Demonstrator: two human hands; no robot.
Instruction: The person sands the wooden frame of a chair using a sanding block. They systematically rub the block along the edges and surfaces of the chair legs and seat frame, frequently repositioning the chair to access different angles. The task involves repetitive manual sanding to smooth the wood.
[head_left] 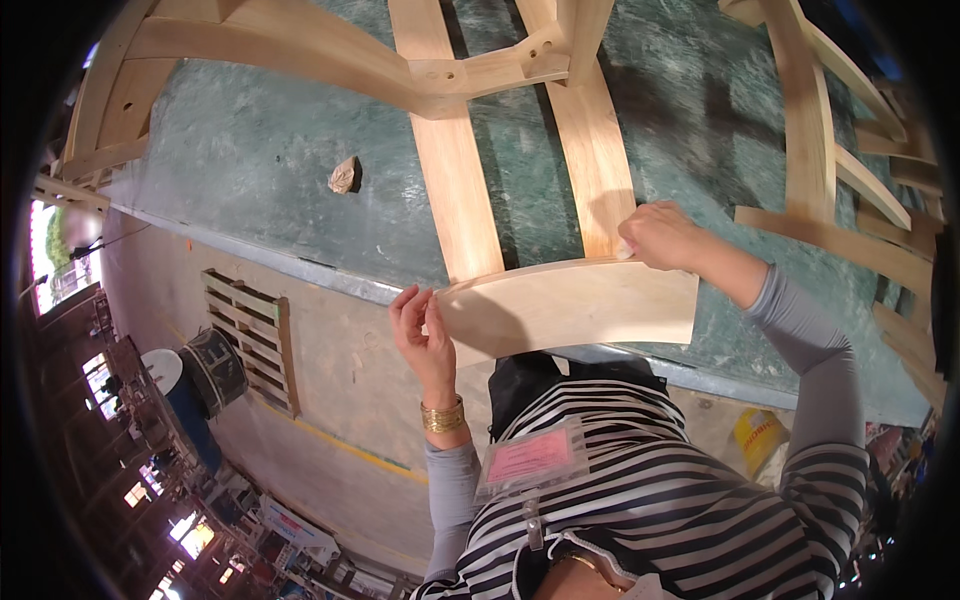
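A wooden chair frame lies on the green worktop, its broad curved top panel [590,310] at the near edge by my body. Two long slats [455,190] run from that panel to a cross rail [490,72] farther off. At the panel's left end is my left hand [425,335], fingers apart and slightly bent, thumb side against the wood. My right hand [662,236] is closed at the panel's upper edge, near its right end. A small pale bit shows at its fingertips, too hidden to name.
A crumpled tan wad [344,175] lies on the green worktop [270,130]. More wooden frames [808,130] stand at the right. Beyond the metal-trimmed edge, on the floor, are a wooden pallet [250,335] and a drum [213,370]. A yellow bag [758,440] sits at lower right.
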